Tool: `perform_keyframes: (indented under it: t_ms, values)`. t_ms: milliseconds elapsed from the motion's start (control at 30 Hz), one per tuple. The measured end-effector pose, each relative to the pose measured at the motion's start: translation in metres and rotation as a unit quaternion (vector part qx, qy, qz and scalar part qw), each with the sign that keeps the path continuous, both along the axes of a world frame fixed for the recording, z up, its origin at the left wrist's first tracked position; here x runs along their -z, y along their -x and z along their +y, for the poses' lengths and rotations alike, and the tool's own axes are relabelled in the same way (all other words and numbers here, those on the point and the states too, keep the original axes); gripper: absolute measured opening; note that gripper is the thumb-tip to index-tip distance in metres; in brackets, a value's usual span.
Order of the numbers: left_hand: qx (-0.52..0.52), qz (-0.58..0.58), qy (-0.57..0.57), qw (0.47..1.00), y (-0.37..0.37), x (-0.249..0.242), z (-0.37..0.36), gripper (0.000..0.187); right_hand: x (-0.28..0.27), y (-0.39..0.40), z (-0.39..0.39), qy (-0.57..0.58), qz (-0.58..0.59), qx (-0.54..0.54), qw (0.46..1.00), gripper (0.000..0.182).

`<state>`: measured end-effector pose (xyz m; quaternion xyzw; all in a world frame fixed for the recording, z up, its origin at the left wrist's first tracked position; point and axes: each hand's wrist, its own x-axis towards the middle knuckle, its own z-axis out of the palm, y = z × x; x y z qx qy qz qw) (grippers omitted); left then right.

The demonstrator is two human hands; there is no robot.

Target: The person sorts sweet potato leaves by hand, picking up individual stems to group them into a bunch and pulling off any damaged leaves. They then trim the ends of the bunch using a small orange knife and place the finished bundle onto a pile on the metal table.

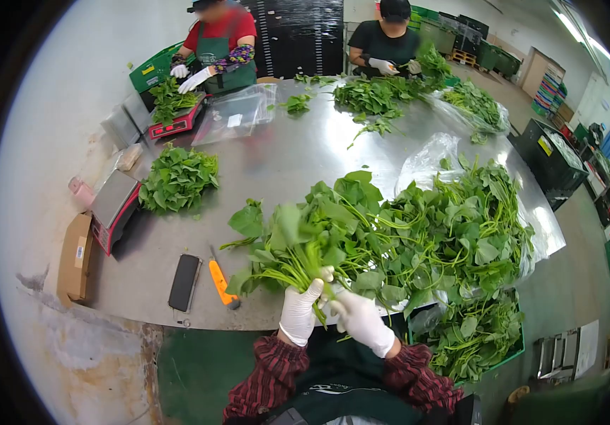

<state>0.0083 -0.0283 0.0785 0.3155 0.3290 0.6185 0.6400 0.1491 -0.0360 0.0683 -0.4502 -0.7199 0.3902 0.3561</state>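
My left hand (299,313), in a white glove, is closed round the stems of a bunch of leafy greens (308,255) at the table's near edge. Long pale stems and broad leaves fan up and away from the fist. Just right of it, my right hand (363,320), also gloved and slightly blurred, has its fingers curled at the lower stems. Its fingertips are partly hidden among the greens. Behind and to the right spreads a big heap of the same greens (453,234), partly on clear plastic.
On the steel table (262,170) lie an orange knife (220,282), a dark phone (185,283) and a leafy pile (179,178). Red scales (115,212) stand left. A full crate of greens (475,336) sits below right. Two people (223,46) work across the table.
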Motion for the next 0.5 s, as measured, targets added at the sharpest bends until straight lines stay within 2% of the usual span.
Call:
perform_keyframes:
  t_ms: [33, 100, 133, 167, 233, 267, 300, 333, 367, 400, 433, 500]
  values:
    - [0.007, -0.001, 0.001, 1.000, 0.000, 0.002, 0.000, 0.017, 0.000, 0.002, -0.002, -0.053, -0.029, -0.029, 0.998, 0.015]
    - [-0.010, 0.078, -0.009, 0.997, 0.002, 0.009, 0.002, 0.012, 0.007, 0.008, -0.003, -0.107, -0.051, -0.029, 0.993, 0.015]
    - [-0.001, 0.066, -0.043, 0.997, 0.009, 0.022, 0.006, 0.018, 0.004, 0.003, -0.002, -0.053, -0.102, -0.072, 0.991, 0.014]
    - [-0.039, 0.053, -0.046, 0.997, 0.010, 0.019, 0.007, 0.025, 0.002, -0.003, 0.003, -0.053, -0.104, -0.068, 0.991, 0.014]
    - [-0.069, -0.012, 0.008, 0.998, 0.015, 0.001, 0.004, 0.029, 0.001, -0.017, 0.019, -0.048, -0.014, -0.059, 0.997, 0.011]
    - [-0.067, -0.003, -0.021, 0.998, 0.025, 0.004, 0.003, 0.030, 0.008, -0.027, 0.039, -0.185, -0.134, -0.003, 0.974, 0.010]
    - [-0.089, -0.015, -0.003, 0.996, 0.029, 0.002, 0.001, 0.028, -0.009, -0.033, 0.050, 0.125, 0.015, 0.132, 0.983, 0.009]
    - [-0.067, -0.017, -0.024, 0.997, 0.037, 0.000, 0.000, 0.028, 0.016, -0.054, 0.075, -0.200, -0.156, 0.133, 0.958, 0.014]
    - [-0.045, -0.019, -0.046, 0.998, 0.041, -0.002, -0.001, 0.028, 0.018, -0.062, 0.094, -0.042, -0.047, 0.260, 0.963, 0.016]
    - [-0.048, -0.029, -0.045, 0.997, 0.037, -0.005, -0.002, 0.026, 0.016, -0.071, 0.109, 0.044, -0.023, 0.289, 0.956, 0.013]
    - [-0.046, -0.029, -0.048, 0.997, 0.034, -0.004, -0.003, 0.026, 0.039, -0.082, 0.132, -0.075, -0.134, 0.315, 0.937, 0.012]
    - [-0.023, -0.071, -0.020, 0.997, 0.030, 0.000, -0.006, 0.012, 0.059, -0.094, 0.153, -0.245, -0.220, 0.307, 0.893, 0.018]
